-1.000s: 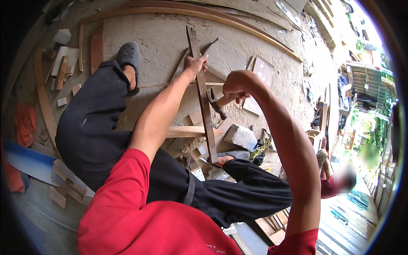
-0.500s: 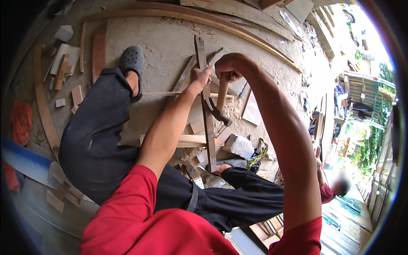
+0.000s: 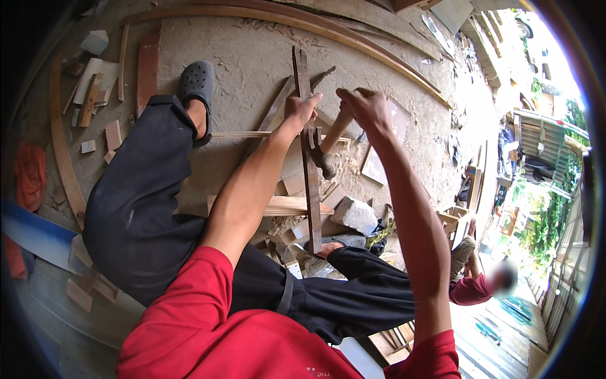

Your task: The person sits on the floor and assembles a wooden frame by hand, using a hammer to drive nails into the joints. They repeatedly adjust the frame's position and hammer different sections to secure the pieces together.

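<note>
My left hand is wrapped round a long, dark wooden strip, its thumb sticking out to the right. The strip runs from the far side toward my foot at the near end. In my right hand is the wooden handle of a claw hammer. The hammer's claw lies against the right edge of the strip, just below my left hand, with the handle slanting up to the right. Whether a nail sits in the claw is too small to tell.
A pale board lies under the strip, next to a whitish block. My grey clog rests at the left. Long planks lie at the far side, and wood offcuts at far left. Another person sits at the right.
My right hand has swung to the right, tilting the hammer's handle that way while its claw stays at the strip. My left hand keeps its hold almost in place.
</note>
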`<state>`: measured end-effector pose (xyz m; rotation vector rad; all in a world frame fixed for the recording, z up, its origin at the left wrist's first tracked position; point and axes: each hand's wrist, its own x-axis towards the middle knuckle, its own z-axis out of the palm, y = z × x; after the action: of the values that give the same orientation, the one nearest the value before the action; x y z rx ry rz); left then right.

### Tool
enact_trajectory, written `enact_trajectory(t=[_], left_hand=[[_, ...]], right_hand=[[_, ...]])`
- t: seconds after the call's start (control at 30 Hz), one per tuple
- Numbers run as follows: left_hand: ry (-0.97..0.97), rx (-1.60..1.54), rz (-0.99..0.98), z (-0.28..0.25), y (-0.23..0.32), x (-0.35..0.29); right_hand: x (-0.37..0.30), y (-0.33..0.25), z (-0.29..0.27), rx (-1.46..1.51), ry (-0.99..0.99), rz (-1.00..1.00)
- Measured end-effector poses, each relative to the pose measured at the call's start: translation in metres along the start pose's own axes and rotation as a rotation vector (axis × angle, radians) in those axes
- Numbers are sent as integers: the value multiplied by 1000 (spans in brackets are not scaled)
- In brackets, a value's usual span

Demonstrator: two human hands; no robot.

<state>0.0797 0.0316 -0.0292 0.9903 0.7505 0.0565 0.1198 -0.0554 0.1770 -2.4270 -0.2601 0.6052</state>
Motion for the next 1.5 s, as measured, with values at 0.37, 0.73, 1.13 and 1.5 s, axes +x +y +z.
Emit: enact_trajectory(t=[0.37,0.73,1.13,1.5], left_hand=[[255,203,-76,16,28,-18],[267,272,-3,16,34,-27],[257,289,23,19,34,-36],[264,303,6,23,36,-40]], right_hand=[[-32,27,57,937,171,-22],[-67,44,66,966,345,-194],[-102,58,64,1016,392,-283],[-119,64,59,943,350,-282]])
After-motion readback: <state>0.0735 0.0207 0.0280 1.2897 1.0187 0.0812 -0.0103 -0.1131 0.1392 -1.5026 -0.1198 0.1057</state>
